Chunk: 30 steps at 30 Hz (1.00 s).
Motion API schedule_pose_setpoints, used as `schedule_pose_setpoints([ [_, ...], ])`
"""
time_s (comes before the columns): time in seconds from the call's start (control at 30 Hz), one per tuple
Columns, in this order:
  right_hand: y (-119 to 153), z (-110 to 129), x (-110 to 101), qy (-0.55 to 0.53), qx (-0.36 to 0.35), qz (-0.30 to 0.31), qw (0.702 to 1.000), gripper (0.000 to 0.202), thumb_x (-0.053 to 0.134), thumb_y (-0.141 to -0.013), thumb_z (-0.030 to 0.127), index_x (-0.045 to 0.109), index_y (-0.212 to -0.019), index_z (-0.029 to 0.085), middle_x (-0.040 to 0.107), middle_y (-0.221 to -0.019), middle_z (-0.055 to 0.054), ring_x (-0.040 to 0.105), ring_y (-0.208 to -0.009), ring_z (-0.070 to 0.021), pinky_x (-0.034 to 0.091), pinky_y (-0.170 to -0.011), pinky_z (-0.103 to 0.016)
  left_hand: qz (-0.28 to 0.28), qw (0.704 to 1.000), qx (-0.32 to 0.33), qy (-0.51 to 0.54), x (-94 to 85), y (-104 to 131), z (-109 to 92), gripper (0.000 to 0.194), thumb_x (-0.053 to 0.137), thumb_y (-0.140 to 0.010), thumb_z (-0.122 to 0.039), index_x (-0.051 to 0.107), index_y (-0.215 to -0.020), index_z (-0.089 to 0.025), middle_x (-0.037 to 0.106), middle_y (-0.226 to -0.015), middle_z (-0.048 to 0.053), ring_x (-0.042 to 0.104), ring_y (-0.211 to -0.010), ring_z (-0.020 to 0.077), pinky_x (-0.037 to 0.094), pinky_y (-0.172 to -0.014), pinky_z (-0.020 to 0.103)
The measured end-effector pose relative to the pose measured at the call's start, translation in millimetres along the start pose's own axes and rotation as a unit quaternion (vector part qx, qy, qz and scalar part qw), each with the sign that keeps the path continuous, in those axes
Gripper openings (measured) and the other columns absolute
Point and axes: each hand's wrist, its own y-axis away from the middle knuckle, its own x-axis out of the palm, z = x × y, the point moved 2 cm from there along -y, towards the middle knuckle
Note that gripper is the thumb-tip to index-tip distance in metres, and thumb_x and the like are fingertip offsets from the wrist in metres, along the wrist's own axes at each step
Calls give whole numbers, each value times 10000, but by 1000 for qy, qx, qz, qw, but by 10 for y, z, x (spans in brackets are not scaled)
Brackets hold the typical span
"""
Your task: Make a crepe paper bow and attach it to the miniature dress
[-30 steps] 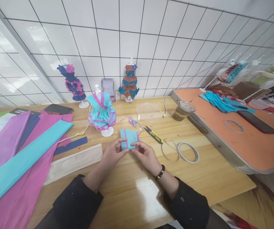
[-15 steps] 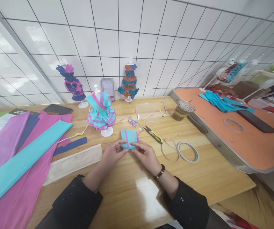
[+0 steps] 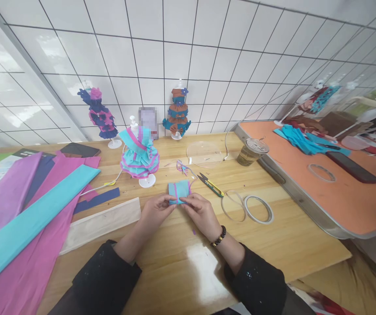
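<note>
A small turquoise piece with pink stripes (image 3: 179, 190) is held above the wooden table, its lower edge between my two hands. My left hand (image 3: 158, 211) pinches the lower left part. On the lower right, my right hand (image 3: 200, 211) pinches the same piece, its fingertips close to those of my left hand. Behind it a small stand wears a turquoise and pink ruffled dress (image 3: 140, 157). Yellow-handled thread snips (image 3: 210, 184) lie to the right of the piece, and a tangle of coloured strips (image 3: 183, 167) lies just beyond it.
Long turquoise (image 3: 40, 223) and pink strips cover the left side, beside a cream strip (image 3: 102, 225). Tape rings (image 3: 269, 220) lie right of my hands. Farther back are a lidded cup (image 3: 252, 152) and two more dressed stands. An orange-topped table (image 3: 293, 183) adjoins on the right.
The striped piece has shifted slightly right and its upper part tilts differently. Both hands keep their pinch on it in nearly the same place.
</note>
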Motion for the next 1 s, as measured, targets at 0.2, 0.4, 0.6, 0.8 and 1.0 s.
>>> schedule_pose_setpoints([
  [0.2, 2, 9, -11, 18, -16, -10, 1000, 211, 530, -803, 202, 657, -966, 241, 595, -816, -53, 562, -768, -159, 466, -688, -287, -12, 996, 43, -76, -25, -7, -41, 171, 586, -722, -254, 662, -866, -203, 609, -721, 22, 536, -634, 127, 435, -588, 237],
  [0.4, -4, 27, -14, 21, -21, -14, 999, 206, 525, -807, 213, 657, -961, 247, 600, -818, -53, 567, -760, -160, 471, -679, -287, -14, 996, 57, -72, -26, -7, 5, 186, 577, -735, -266, 663, -891, -213, 623, -781, 36, 557, -693, 144, 451, -633, 256],
  [0.6, -9, 29, -18, 20, -18, -21, 999, 194, 530, -804, 213, 663, -941, 245, 593, -809, -51, 566, -749, -158, 471, -669, -284, -16, 995, 56, -77, -33, 0, -49, 163, 577, -737, -265, 672, -860, -215, 626, -774, 33, 566, -694, 144, 446, -620, 245],
  [0.8, -9, 31, -16, 29, -8, -20, 999, 174, 537, -800, 216, 663, -921, 227, 601, -815, -64, 563, -744, -165, 470, -666, -289, -24, 995, 67, -76, -41, 0, -76, 128, 582, -734, -268, 675, -812, -226, 632, -759, 34, 574, -715, 160, 454, -660, 264],
  [1.0, -3, 29, -22, 35, -7, -23, 999, 172, 544, -797, 229, 657, -925, 221, 614, -822, -71, 564, -746, -171, 472, -684, -301, -28, 994, 63, -85, -45, -3, -72, 122, 585, -729, -267, 677, -797, -225, 631, -752, 33, 574, -715, 160, 453, -664, 262],
])
